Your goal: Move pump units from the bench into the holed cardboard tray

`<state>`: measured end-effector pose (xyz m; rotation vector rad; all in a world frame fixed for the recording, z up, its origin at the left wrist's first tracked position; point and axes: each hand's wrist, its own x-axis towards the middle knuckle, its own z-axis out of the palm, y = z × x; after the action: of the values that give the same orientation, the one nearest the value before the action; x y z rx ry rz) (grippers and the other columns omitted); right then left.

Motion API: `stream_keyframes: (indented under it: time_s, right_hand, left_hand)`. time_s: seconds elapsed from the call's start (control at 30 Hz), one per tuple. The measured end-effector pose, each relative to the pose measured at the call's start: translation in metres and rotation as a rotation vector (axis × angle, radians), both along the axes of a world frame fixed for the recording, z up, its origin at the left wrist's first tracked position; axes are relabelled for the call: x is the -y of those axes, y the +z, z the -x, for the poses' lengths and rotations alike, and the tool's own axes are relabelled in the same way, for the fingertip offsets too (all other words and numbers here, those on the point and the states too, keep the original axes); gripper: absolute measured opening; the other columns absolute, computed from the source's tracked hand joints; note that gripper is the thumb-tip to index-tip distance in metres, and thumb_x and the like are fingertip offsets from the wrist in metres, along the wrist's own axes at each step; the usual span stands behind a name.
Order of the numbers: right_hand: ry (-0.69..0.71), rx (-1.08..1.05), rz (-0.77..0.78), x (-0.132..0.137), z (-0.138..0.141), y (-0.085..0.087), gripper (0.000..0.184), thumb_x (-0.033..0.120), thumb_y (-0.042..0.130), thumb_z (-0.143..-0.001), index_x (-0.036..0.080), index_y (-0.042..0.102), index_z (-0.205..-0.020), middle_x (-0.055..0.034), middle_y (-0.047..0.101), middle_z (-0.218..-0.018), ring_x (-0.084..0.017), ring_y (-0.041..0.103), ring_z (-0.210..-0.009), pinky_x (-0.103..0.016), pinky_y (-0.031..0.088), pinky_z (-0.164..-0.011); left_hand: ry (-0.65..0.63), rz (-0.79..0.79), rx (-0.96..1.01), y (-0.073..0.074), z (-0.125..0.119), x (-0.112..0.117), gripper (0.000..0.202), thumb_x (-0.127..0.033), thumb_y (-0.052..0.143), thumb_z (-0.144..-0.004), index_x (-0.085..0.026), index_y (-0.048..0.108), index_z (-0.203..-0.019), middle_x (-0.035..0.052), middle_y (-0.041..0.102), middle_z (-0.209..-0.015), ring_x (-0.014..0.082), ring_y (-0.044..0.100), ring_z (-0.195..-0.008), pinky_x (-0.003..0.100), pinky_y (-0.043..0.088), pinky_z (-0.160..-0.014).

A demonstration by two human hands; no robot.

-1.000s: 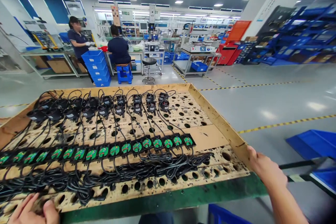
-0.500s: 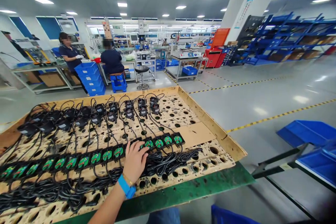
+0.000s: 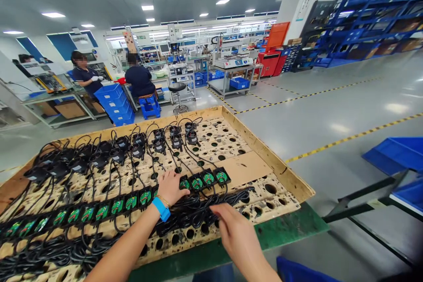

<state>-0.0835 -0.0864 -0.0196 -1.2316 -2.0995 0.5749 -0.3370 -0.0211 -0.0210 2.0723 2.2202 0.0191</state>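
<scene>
A wooden tray [image 3: 280,168] full of holes lies on a green table. It carries a row of small black units with green faces [image 3: 198,182], black cables [image 3: 205,207] and round black parts [image 3: 175,141] farther back. My left hand [image 3: 170,187], with a blue wristband, rests on the green-faced row near its right end, fingers curled over a unit. My right hand [image 3: 236,231] hovers over the cable bundle at the tray's front edge, fingers extended and apart.
Two co-workers [image 3: 140,80] are at benches far back by stacked blue bins [image 3: 115,103]. Blue trays [image 3: 395,154] sit on a rack at my right. Grey floor with yellow tape lines spreads beyond the tray.
My right hand has come in from the right over the cables. My left hand stays on the green-faced row, shifted slightly back. The view has tilted up a little.
</scene>
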Motion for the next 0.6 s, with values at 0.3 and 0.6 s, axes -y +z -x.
stream_keyframes:
  time_s: [0.3, 0.6]
  right_hand:
    - [0.256, 0.529, 0.14, -0.086, 0.096, 0.003, 0.028, 0.021, 0.051, -0.096, 0.024, 0.077, -0.107, -0.0094, 0.066, -0.114, -0.025, 0.058, -0.11, -0.036, 0.049, -0.091]
    - [0.255, 0.52, 0.117, -0.088, 0.099, 0.008, 0.025, 0.02, 0.055, -0.091, 0.021, 0.078, -0.101, -0.0109, 0.067, -0.112, -0.028, 0.06, -0.108, -0.039, 0.05, -0.091]
  left_hand:
    - [-0.129, -0.022, -0.021, -0.002, -0.002, 0.006, 0.048, -0.045, 0.067, -0.083, -0.019, 0.067, -0.123, 0.014, 0.064, -0.125, 0.0321, 0.052, -0.125, 0.053, 0.027, -0.116]
    - [-0.119, 0.06, 0.019, -0.004, 0.003, 0.002, 0.052, -0.037, 0.068, -0.08, -0.019, 0.063, -0.129, 0.0135, 0.063, -0.128, 0.0317, 0.055, -0.124, 0.045, 0.044, -0.105]
